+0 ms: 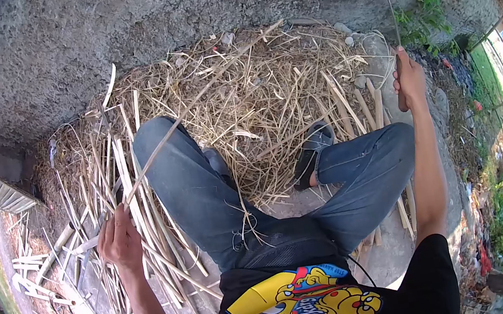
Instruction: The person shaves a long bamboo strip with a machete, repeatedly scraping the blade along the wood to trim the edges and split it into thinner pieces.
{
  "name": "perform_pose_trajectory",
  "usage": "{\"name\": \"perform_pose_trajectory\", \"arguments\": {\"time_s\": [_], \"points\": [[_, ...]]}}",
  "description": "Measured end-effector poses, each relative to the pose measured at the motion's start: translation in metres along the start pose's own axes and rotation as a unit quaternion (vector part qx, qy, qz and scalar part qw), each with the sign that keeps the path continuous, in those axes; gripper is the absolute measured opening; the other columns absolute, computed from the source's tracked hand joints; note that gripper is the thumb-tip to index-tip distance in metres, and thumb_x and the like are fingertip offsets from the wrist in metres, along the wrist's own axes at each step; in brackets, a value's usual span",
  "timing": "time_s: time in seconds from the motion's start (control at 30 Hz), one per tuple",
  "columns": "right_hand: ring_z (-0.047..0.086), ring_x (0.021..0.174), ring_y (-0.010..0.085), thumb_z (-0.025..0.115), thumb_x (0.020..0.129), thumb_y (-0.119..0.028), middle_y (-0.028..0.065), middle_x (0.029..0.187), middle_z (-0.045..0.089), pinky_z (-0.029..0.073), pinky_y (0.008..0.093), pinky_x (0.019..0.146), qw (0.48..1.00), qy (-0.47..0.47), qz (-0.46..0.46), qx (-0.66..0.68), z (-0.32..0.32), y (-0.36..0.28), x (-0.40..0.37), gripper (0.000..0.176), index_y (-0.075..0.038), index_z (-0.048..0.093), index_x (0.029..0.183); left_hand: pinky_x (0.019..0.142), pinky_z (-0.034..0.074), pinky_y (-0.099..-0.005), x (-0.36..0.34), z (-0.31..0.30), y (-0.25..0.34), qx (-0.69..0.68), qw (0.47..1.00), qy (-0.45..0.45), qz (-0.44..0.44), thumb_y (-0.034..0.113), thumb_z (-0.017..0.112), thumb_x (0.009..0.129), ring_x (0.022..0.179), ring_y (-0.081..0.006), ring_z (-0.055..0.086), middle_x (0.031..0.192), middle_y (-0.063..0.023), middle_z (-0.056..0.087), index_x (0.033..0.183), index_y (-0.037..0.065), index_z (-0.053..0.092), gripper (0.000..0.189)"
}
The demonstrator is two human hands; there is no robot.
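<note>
left hand (119, 240), grip narrow on a long tan wooden strip (198, 98), right hand (410, 78), grip closed round a long thin-bladed metal knife (394, 18), pale thin shavings (244, 106) heaped between them

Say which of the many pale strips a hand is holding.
The long strip slanting over the knee, its near end in the left hand; no hand holds the other strips.

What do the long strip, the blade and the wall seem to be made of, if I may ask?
The strip in the left hand looks like unfinished split bamboo or wood: pale tan and narrow. The blade in the right hand is probably dull metal, being thin and grey. The wall looks like rough cement or plaster, unpainted: grey and pitted.
</note>
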State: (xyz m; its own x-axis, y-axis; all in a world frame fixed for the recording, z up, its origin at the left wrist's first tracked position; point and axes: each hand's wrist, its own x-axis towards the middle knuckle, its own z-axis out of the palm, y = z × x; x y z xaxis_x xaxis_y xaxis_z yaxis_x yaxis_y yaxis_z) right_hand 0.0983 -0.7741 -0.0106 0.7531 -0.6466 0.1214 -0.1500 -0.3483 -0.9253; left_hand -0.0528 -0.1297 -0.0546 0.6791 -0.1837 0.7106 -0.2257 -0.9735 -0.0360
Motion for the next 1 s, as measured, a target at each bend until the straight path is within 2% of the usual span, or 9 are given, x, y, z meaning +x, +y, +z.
{"name": "perform_pose_trajectory", "arguments": {"time_s": [0.17,0.23,0.3,0.37,0.43,0.5,0.6,0.7,1.0], "points": [[0.048,0.042,0.0111,0.059,0.101,-0.053,0.0028,0.06,0.052,0.037,0.0283,0.04,0.996,-0.073,-0.047,0.028,0.014,-0.012,-0.039,0.054,-0.003,0.061,0.081,0.058,0.053,-0.0323,0.042,0.015,-0.011,-0.043,0.994,0.101,-0.022,0.003,0.074,0.09,0.066,-0.018,0.07,0.079,-0.0099,0.074,0.107,0.001,0.077,0.017],[0.048,0.042,0.0086,0.057,0.102,-0.052,0.0008,0.059,0.051,0.035,0.0272,0.038,0.99,-0.124,-0.066,0.013,0.021,-0.02,-0.056,0.051,-0.007,0.056,0.078,0.057,0.052,-0.029,0.066,0.001,-0.034,-0.008,0.985,0.122,-0.126,0.008,0.072,0.096,0.067,-0.0133,0.069,0.08,-0.0083,0.075,0.109,0.002,0.077,0.015],[0.047,0.041,0.008,0.059,0.103,-0.048,0.0006,0.057,0.05,0.034,0.0268,0.038,0.988,-0.135,-0.073,0.019,0.027,-0.018,-0.063,0.048,-0.007,0.057,0.078,0.055,0.051,-0.025,0.111,-0.013,-0.051,-0.053,0.935,0.319,-0.143,0.014,0.069,0.1,0.068,-0.0107,0.068,0.081,-0.0056,0.075,0.102,0.001,0.077,0.016],[0.047,0.043,0.0084,0.062,0.101,-0.047,-0.0002,0.056,0.053,0.037,0.0282,0.045,0.983,-0.144,-0.107,-0.023,0.031,-0.016,-0.069,0.05,-0.002,0.066,0.081,0.06,0.053,-0.024,0.141,-0.048,-0.096,0.046,0.884,0.441,-0.147,0.019,0.061,0.105,0.068,-0.0122,0.069,0.082,-0.0075,0.075,0.096,-0.004,0.073,0.028],[0.047,0.044,0.0071,0.063,0.101,-0.048,0.0001,0.056,0.054,0.038,0.0286,0.047,0.98,-0.149,-0.125,-0.034,0.033,-0.013,-0.076,0.05,-0.001,0.067,0.082,0.069,0.06,-0.0297,0.167,-0.088,-0.111,-0.035,0.813,0.519,-0.262,0.024,0.047,0.111,0.073,-0.0195,0.07,0.091,-0.0151,0.075,0.098,-0.009,0.067,0.04],[0.048,0.045,0.0069,0.062,0.101,-0.046,0.0,0.056,0.054,0.037,0.0281,0.046,0.981,-0.181,-0.069,-0.013,0.037,-0.018,-0.091,0.049,-0.001,0.069,0.084,0.081,0.061,-0.0356,0.188,-0.106,-0.094,-0.164,0.804,0.527,-0.219,0.025,0.041,0.112,0.086,-0.0253,0.071,0.103,-0.0195,0.073,0.105,-0.011,0.064,0.043],[0.047,0.041,0.0077,0.06,0.104,-0.042,0.0006,0.057,0.052,0.034,0.0254,0.04,0.971,-0.215,-0.079,0.063,0.048,-0.011,-0.108,0.047,-0.003,0.06,0.078,0.117,0.046,-0.0508,0.201,-0.104,-0.035,-0.44,0.806,0.344,-0.196,0.026,0.034,0.113,0.13,-0.0402,0.057,0.136,-0.0282,0.059,0.129,-0.013,0.053,0.046],[0.047,0.04,0.0081,0.062,0.102,-0.044,0.0001,0.056,0.051,0.036,0.0258,0.039,0.961,-0.242,-0.063,0.117,0.059,-0.011,-0.131,0.05,-0.003,0.056,0.074,0.112,0.053,-0.0409,0.184,-0.053,0.01,-0.572,0.741,0.215,-0.277,0.029,0.041,0.111,0.131,-0.0378,0.057,0.139,-0.0317,0.056,0.144,-0.01,0.042,0.051],[0.056,0.047,0.0062,0.083,0.086,-0.018,0.0001,0.066,0.06,0.045,0.0225,0.043,0.931,-0.272,-0.091,0.228,0.106,-0.022,-0.192,0.027,0.002,0.064,0.093,0.102,0.057,-0.0374,0.069,0.069,0.155,-0.753,0.435,0.055,-0.491,0.031,0.047,0.11,0.123,-0.0323,0.065,0.129,-0.0243,0.066,0.138,-0.006,0.048,0.047]]}}
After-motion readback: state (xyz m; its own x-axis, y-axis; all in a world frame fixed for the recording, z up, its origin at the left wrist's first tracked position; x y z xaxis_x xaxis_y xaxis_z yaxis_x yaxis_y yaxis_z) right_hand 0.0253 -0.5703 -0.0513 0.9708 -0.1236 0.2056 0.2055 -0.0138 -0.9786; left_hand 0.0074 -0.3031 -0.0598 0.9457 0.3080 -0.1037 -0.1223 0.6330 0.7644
